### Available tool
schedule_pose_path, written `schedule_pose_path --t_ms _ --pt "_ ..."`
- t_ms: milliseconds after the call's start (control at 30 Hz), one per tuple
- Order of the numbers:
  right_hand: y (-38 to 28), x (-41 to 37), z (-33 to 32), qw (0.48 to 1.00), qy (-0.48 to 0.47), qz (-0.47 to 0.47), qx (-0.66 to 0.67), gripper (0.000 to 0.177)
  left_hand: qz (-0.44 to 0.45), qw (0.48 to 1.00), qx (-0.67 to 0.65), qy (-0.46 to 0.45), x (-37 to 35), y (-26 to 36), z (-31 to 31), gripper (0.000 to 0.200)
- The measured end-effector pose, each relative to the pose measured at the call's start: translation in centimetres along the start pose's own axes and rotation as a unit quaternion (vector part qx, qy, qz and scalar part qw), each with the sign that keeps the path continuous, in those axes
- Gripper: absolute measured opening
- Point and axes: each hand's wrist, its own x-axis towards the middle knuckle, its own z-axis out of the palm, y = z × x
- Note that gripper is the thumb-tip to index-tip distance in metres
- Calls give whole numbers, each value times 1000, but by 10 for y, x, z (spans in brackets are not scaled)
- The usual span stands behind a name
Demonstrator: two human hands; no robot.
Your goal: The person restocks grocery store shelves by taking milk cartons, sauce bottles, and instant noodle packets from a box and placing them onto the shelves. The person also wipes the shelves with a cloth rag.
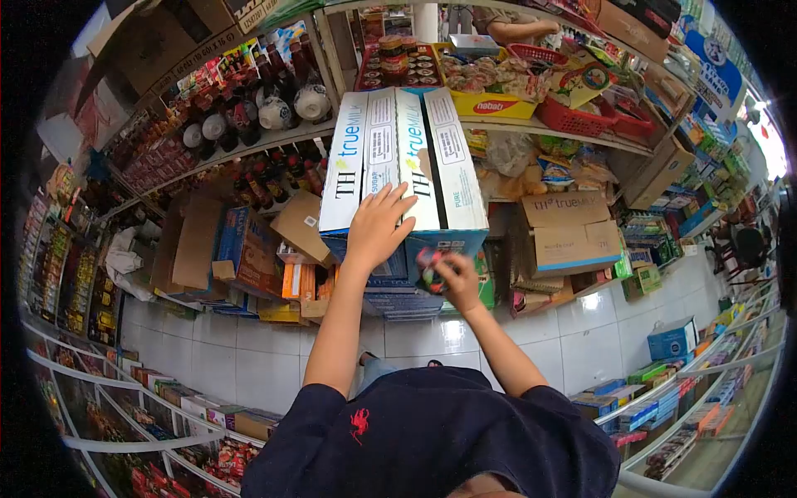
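Two white and blue milk cartons [382, 149] stand side by side at the centre, with a dark gap along their tops. On the near top edge of the left one lies my left hand [378, 228], palm down with its fingers spread. My right hand [458, 278] is at the cartons' near face, its fingers closed round a small red, green and black object [431, 270]. That object is blurred, so I cannot make out what it is.
Shelves with bottles [290, 79] and bowls stand at the left. A yellow box of snacks [494, 106] and red baskets [573, 118] are at the back right. Open cardboard boxes [573, 236] flank the cartons. White floor tiles [415, 339] show below.
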Motion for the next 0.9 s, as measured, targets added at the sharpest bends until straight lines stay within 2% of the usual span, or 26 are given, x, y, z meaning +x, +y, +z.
schedule_pose_path --t_ms 33,100,133,200,233,300,367,433,467,500,567,633,900 --pt "-2 -16 3 997 -68 16 -14 43 -1 1000 1 3 0 1 0 37" --pt "-3 -32 2 991 -127 42 -23 44 -4 1000 -2 3 0 1 0 37" --pt "-1 -29 1 992 -123 36 -22 44 -3 1000 2 9 1 1 -1 37" --pt "0 -15 -7 997 -25 69 10 46 -3 1000 -4 10 0 4 -2 36" --pt "-6 2 -18 997 -25 69 11 46 -4 1000 -3 10 -2 5 -2 36" --pt "-15 61 -45 992 114 20 39 47 -4 1000 -8 3 1 4 -3 36" --pt "-24 112 -69 982 181 42 35 46 5 1000 -10 5 1 4 -2 35" --pt "-12 138 -80 979 97 162 72 46 6 1000 -1 16 1 4 -1 34" --pt "-1 141 -78 979 55 174 93 45 9 1000 -4 17 1 5 -4 34" --pt "3 143 -76 980 61 169 89 45 9 1000 3 9 2 5 -4 35" --pt "3 145 -71 979 -3 185 80 45 -2 1000 12 -21 3 3 -4 36" --pt "0 151 -73 983 -38 178 22 42 4 1000 7 -4 2 2 -2 36" --pt "5 173 -80 965 -156 211 -4 44 19 1000 -8 -6 5 2 -4 36"
